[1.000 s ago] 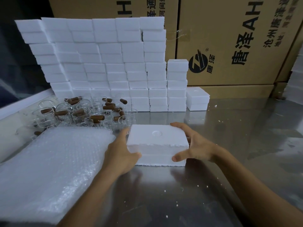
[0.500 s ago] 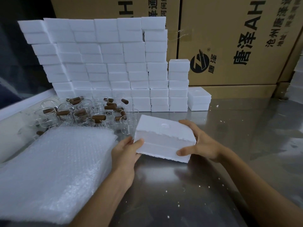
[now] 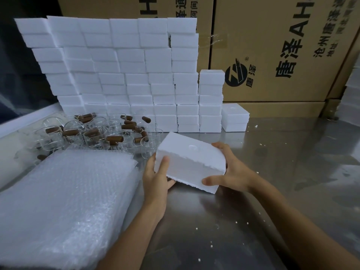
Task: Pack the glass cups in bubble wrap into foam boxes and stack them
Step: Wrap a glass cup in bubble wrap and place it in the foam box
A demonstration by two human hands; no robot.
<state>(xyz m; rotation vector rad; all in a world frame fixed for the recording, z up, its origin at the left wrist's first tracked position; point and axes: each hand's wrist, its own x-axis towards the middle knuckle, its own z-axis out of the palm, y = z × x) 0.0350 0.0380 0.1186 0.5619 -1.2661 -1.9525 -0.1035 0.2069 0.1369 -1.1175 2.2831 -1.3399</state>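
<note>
Midair, above the table (image 3: 253, 221), a person is tilting a foam box (image 3: 191, 162), left hand (image 3: 155, 177) and right hand (image 3: 231, 171) pinching opposite ends; it is looking light, stiff and crumbly, best gripped gently by its sides.

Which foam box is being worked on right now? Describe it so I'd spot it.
Find the wall of stacked boxes at the back of the steel table. In front, beside the bubble wrap, both hands grip one foam box. Unlike the others, it is tilted, off the stacks.
</note>
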